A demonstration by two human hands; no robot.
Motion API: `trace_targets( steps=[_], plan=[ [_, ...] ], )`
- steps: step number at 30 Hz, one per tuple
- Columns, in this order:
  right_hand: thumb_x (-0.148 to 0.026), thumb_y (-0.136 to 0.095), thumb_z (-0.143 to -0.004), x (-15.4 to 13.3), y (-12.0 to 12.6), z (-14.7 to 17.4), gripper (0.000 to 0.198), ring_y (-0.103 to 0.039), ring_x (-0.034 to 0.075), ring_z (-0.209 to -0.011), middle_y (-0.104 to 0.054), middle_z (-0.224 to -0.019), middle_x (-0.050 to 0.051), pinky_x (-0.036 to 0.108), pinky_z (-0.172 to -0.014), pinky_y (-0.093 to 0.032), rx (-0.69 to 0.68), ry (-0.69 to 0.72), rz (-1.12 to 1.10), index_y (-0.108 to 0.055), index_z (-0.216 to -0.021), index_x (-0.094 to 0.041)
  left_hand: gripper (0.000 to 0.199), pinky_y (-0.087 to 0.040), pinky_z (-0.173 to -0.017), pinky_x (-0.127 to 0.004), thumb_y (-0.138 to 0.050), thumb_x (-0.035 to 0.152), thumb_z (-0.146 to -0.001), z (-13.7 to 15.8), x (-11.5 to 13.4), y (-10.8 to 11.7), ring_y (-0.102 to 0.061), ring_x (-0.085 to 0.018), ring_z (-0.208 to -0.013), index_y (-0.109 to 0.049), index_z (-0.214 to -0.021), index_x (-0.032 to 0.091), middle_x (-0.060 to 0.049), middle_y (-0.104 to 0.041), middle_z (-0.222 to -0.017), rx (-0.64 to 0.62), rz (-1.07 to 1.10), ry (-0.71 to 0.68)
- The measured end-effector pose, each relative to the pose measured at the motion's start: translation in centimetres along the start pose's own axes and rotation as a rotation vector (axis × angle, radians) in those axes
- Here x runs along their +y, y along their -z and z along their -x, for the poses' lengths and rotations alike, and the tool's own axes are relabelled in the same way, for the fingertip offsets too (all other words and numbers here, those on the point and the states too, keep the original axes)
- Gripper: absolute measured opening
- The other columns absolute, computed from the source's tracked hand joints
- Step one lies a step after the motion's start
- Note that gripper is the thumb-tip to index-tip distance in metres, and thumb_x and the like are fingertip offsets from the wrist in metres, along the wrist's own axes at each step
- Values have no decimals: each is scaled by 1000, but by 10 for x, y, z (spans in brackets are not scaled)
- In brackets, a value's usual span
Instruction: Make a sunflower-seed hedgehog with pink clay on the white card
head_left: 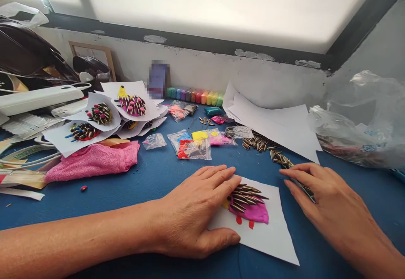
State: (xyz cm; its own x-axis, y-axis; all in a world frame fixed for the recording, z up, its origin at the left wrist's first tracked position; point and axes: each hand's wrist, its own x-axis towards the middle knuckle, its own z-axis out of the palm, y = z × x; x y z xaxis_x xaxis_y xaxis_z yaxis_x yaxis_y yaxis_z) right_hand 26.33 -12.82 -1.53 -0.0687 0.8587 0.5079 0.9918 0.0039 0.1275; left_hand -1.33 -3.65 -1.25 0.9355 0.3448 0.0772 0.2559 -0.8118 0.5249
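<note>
My left hand [202,211] lies flat over the left part of a white sheet of paper [268,245]. On that sheet is a hedgehog shape of magenta clay [253,212], with rows of striped sunflower seeds [245,197] stuck in its upper part. Two red clay bits [251,224] sit below the body; some yellow clay shows beside my fingers, which hide the rest. To the right of the sheet, my right hand [329,194] is over a trail of loose sunflower seeds [280,159]. Its thumb and index finger are slightly apart, with seeds visible between them.
Bags of coloured clay [199,140] and a seed pile [261,143] lie beyond my hands. Finished seed hedgehogs [131,104] on paper are stacked left, behind a pink cloth [95,161]. Blank paper [272,121] and a clear plastic bag [357,123] stand at the back right.
</note>
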Motion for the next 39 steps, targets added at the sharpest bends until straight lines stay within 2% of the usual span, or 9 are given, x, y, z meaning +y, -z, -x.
trace_targets(
  steps=[8, 12, 16, 18, 23, 28, 33, 36, 39],
  plan=[
    [-34, -40, -95, 13, -17, -10, 43, -61, 29, -86, -69, -104, 16, 46, -73, -52, -67, -61, 76, -75, -110, -13, 84, -27, -120, -56, -63, 51, -86, 0, 0, -1, -29, -37, -149, -36, -152, 8, -22, -30, -160, 24, 7, -20],
    [-32, -43, -95, 9, -18, -13, 38, -63, 26, -84, -72, -98, 11, 43, -74, -52, -97, -31, 33, -76, -106, -17, 83, -29, -119, -56, -64, 52, -86, 1, -1, -2, -29, -38, -148, -37, -152, 9, -22, -30, -160, 37, 0, -30],
    [-35, -43, -97, 3, -13, -15, 37, -67, 23, -96, -72, -109, 8, 38, -79, -53, -97, 18, -29, -73, -113, -20, 82, -28, -120, -55, -62, 53, -87, 2, -1, -2, -29, -37, -149, -37, -152, 10, -21, -31, -160, 31, -13, -24],
    [-38, -42, -98, 2, -11, -15, 37, -67, 23, -94, -72, -107, 8, 38, -76, -52, -84, 6, -26, -73, -110, -20, 82, -27, -120, -55, -62, 54, -87, 2, -1, -2, -30, -37, -148, -37, -151, 9, -21, -32, -160, 33, -18, -31],
    [-46, -38, -98, 1, -8, -12, 41, -63, 23, -73, -69, -81, 8, 35, -59, -46, -79, -46, 20, -66, -83, -20, 81, -28, -120, -54, -62, 54, -88, 2, -3, -3, -31, -36, -148, -38, -151, 9, -21, -33, -159, 42, -28, -44],
    [-41, -38, -98, 1, -6, -8, 38, -62, 25, -71, -69, -80, 9, 36, -55, -44, -59, -68, 81, -68, -90, -18, 82, -27, -120, -54, -61, 55, -88, 2, -4, -4, -30, -36, -148, -37, -152, 10, -20, -32, -160, 42, -16, -42],
    [-37, -41, -98, 3, -10, -11, 40, -62, 27, -87, -69, -101, 13, 44, -73, -53, -43, -4, 68, -73, -109, -16, 80, -28, -119, -56, -62, 54, -87, 1, -3, -3, -32, -37, -147, -38, -151, 11, -21, -33, -159, 47, -5, -47],
    [-35, -44, -98, 1, -13, -13, 37, -62, 27, -96, -69, -109, 12, 44, -82, -53, -53, 66, 18, -77, -107, -21, 80, -30, -118, -57, -63, 52, -87, 1, -3, -4, -32, -39, -147, -39, -151, 11, -22, -33, -159, 58, 0, -45],
    [-35, -44, -99, -3, -13, -14, 36, -63, 25, -96, -70, -107, 10, 42, -79, -54, -52, 107, -18, -78, -99, -24, 80, -30, -118, -57, -64, 52, -86, 2, -3, -4, -32, -39, -147, -39, -150, 11, -22, -34, -158, 60, -4, -47]
  ],
)
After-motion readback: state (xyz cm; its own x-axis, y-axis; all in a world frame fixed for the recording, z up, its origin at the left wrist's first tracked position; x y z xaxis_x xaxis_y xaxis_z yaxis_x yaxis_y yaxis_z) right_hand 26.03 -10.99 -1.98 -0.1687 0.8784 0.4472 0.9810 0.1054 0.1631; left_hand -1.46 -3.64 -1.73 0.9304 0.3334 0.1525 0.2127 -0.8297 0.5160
